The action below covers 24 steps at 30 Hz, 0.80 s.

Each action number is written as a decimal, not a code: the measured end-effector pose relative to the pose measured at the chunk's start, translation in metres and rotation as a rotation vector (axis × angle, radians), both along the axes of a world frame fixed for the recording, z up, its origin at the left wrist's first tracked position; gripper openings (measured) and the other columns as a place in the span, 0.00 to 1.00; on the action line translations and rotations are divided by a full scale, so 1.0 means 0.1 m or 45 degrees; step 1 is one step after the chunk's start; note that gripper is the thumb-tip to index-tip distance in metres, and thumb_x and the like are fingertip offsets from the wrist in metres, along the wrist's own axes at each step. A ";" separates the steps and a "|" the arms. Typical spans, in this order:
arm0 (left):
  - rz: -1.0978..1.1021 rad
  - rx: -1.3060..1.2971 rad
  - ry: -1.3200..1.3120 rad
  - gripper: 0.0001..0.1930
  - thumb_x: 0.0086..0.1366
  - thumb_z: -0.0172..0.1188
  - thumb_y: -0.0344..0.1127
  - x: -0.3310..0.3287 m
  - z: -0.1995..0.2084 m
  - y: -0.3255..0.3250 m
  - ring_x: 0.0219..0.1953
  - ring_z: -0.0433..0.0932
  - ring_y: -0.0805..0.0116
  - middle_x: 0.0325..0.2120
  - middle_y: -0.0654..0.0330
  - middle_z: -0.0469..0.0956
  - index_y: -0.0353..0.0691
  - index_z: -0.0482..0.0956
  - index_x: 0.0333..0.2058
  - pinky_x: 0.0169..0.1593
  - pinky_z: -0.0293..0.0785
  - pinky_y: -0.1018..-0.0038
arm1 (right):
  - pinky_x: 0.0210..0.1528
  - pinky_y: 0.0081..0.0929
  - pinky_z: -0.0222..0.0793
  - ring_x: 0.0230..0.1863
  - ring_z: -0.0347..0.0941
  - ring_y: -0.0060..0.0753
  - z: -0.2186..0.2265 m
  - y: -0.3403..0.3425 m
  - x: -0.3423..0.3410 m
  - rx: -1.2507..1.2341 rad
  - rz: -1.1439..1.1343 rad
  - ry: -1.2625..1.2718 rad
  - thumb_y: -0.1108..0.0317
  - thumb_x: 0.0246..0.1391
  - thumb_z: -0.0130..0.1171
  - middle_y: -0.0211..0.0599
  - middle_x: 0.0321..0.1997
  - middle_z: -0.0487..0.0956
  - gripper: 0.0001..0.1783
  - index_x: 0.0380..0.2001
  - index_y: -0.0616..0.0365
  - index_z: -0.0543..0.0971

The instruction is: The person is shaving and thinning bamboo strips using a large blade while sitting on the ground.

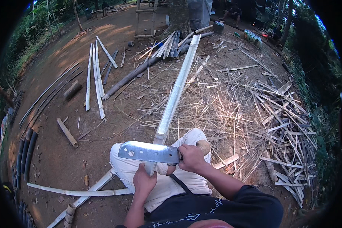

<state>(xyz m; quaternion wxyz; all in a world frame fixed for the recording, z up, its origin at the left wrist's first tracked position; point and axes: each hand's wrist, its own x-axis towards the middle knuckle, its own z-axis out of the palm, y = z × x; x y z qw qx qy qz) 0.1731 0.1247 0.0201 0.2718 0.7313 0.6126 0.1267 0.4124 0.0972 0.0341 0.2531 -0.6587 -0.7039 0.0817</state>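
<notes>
My left hand [144, 180] is closed round the near end of a long split bamboo strip [175, 91], which runs away from me over my lap with its pale hollow side up. In my right hand [192, 157] is the handle of a broad machete [146, 151]. Its wide, holed blade lies crosswise over the strip, just beyond my left fingers. Whether the edge bites into the bamboo cannot be made out. The rounded wooden end of the handle [203, 146] sticks out past my right fist.
A heap of split bamboo scraps [288, 140] lies at right, with thin shavings [216, 110] ahead. Pale strips [95, 76], a dark bamboo pole [129, 78] and a short bamboo piece [67, 133] lie left. Farther off stand a ladder [144, 19] and a tree trunk [179, 17]; people sit far right.
</notes>
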 end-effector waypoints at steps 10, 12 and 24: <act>-0.251 -0.878 -0.635 0.28 0.59 0.58 0.37 0.09 -0.42 -0.12 0.29 0.79 0.62 0.34 0.50 0.81 0.32 0.72 0.58 0.35 0.74 0.67 | 0.34 0.41 0.73 0.28 0.78 0.49 -0.29 -0.13 0.82 0.129 -0.122 -0.304 0.69 0.37 0.63 0.43 0.25 0.77 0.10 0.27 0.58 0.75; -0.232 -1.139 -0.709 0.28 0.61 0.54 0.35 0.10 -0.22 -0.09 0.21 0.66 0.79 0.27 0.64 0.75 0.36 0.71 0.61 0.25 0.65 0.77 | 0.35 0.46 0.75 0.29 0.80 0.51 -0.07 0.03 1.05 -0.066 -0.400 -0.309 0.67 0.43 0.63 0.47 0.27 0.81 0.08 0.28 0.58 0.77; -0.167 -1.431 -0.977 0.08 0.60 0.57 0.31 -0.01 -0.31 -0.06 0.16 0.65 0.81 0.20 0.69 0.67 0.39 0.69 0.37 0.21 0.61 0.80 | 0.36 0.39 0.75 0.28 0.79 0.47 -0.08 0.01 1.11 -0.009 0.141 -0.557 0.66 0.40 0.63 0.42 0.26 0.79 0.10 0.27 0.56 0.75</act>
